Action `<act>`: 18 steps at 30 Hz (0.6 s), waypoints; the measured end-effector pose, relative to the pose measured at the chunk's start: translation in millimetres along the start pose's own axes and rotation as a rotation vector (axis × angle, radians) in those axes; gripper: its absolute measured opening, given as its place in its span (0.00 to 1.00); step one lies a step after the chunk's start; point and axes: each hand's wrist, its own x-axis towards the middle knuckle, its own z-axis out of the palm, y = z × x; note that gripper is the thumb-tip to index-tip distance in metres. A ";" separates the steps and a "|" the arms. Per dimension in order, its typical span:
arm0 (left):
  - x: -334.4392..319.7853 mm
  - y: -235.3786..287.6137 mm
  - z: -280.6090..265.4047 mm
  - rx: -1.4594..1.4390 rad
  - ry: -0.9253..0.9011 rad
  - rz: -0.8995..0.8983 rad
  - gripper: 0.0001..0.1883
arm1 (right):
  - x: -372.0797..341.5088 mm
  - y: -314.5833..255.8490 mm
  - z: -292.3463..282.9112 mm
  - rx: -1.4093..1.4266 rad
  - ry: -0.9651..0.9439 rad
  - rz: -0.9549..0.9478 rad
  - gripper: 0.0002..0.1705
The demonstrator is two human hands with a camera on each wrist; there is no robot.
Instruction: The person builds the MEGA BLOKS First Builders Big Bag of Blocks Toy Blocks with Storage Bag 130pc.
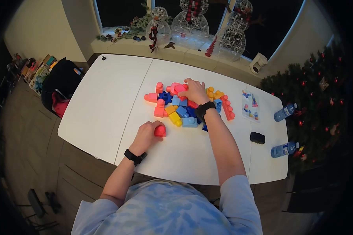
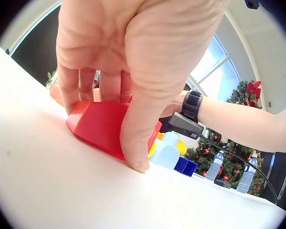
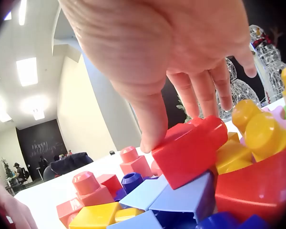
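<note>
While the left hand (image 1: 146,135) grips a glossy red plastic block (image 2: 100,126) between thumb and fingers, that block rests on the white tabletop (image 1: 102,90), between the near edge and a spread of chunky plastic building blocks (image 1: 177,118). Across the spread, toward the far edge, the right hand (image 1: 195,93) holds a red studded block (image 3: 186,152) with its thumb against one side and fingers reaching behind; the block sits tilted just above light-blue blocks (image 3: 190,195).

The building blocks lie around the middle of the tabletop, in coral, yellow, light blue and dark blue. A dark-blue gear-shaped piece (image 1: 165,97) sits at the left part of the spread, and a coral row of studded blocks (image 1: 228,107) flanks its right side, near yellow rounded blocks (image 1: 215,93).

Farther right lies a white sheet with coloured pictures (image 1: 251,105), and nearer the person is a small black object (image 1: 257,137). Two clear plastic bottles with blue labels, one (image 1: 285,112) toward the far right corner and the other (image 1: 285,149) toward the near right corner, lie by the right edge in the head view. Beyond the far edge, wire-frame snowmen (image 1: 190,23) stand on a window sill (image 1: 180,50).
</note>
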 end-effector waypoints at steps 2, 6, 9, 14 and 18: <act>-1.6 3.3 -2.2 0.002 0.000 -0.037 0.29 | 1.1 -1.9 1.4 0.029 -0.008 -0.026 0.40; -1.5 5.5 -8.4 -0.100 0.022 -0.030 0.25 | 1.9 -5.8 9.6 0.004 0.019 -0.138 0.38; -0.5 -1.6 -6.5 -0.116 0.013 -0.012 0.22 | 0.0 -13.5 10.0 0.041 -0.044 -0.106 0.41; 0.1 -3.9 -7.0 -0.105 0.016 -0.003 0.20 | -19.9 -19.7 -10.8 0.118 0.056 -0.153 0.33; -0.3 -6.7 -5.2 -0.091 0.005 0.022 0.20 | -85.6 -37.6 -45.2 0.290 -0.052 -0.314 0.27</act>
